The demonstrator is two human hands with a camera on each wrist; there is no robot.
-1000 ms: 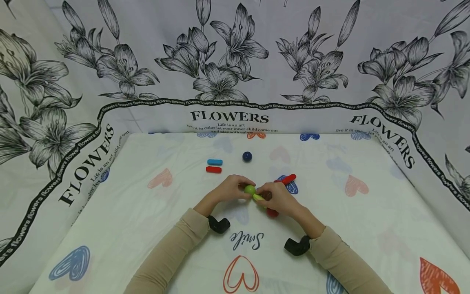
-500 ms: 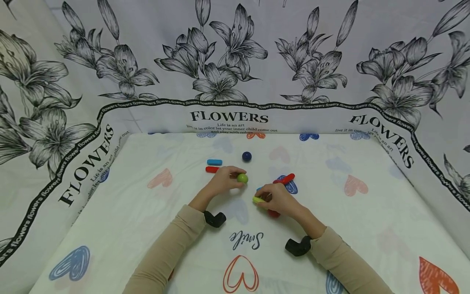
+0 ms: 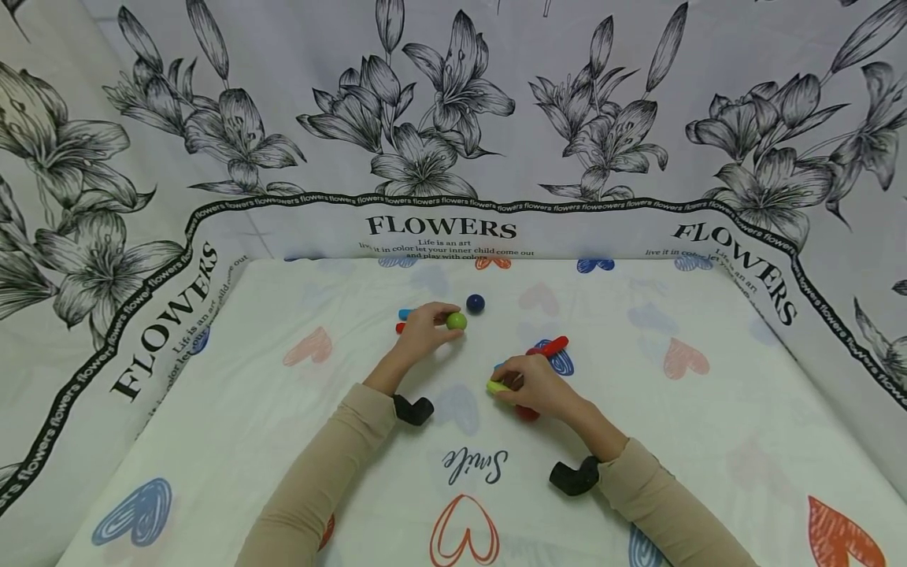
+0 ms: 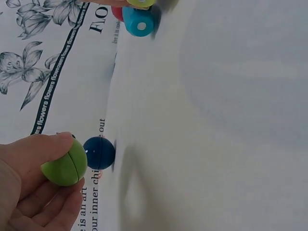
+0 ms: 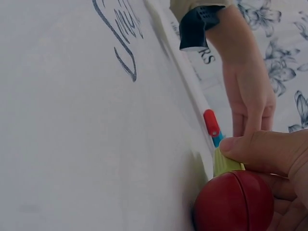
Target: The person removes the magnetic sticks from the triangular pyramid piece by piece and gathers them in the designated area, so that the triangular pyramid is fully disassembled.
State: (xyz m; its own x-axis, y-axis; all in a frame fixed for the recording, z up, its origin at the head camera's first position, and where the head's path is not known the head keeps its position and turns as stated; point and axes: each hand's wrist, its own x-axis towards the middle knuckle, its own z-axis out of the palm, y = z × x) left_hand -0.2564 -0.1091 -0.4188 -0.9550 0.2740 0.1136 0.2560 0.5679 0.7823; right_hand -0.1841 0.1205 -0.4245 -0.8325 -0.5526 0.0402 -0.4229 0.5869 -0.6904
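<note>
My left hand (image 3: 423,329) pinches a green ball (image 3: 457,321) between thumb and fingers, just to the left of a dark blue ball (image 3: 475,303) on the table. In the left wrist view, the green ball (image 4: 65,163) has a seam round it. My right hand (image 3: 540,384) pinches a yellow-green stick (image 3: 497,387). A red ball (image 5: 234,202) sits at the end of this stick (image 5: 225,163) in the right wrist view. Around the right hand are a red stick (image 3: 557,345) and a blue piece (image 4: 139,21), partly hidden by the fingers in the head view.
A blue stick (image 3: 405,314) and a red stick (image 3: 400,328) lie at the back, partly behind my left hand. Black wrist devices (image 3: 414,410) stick out below both sleeves. A flower-printed curtain (image 3: 453,157) rises along the back of the heart-printed tablecloth (image 3: 383,496).
My left hand has carried the green ball away from the yellow-green stick, back and to the left, near the dark blue ball. The right hand has stayed almost still.
</note>
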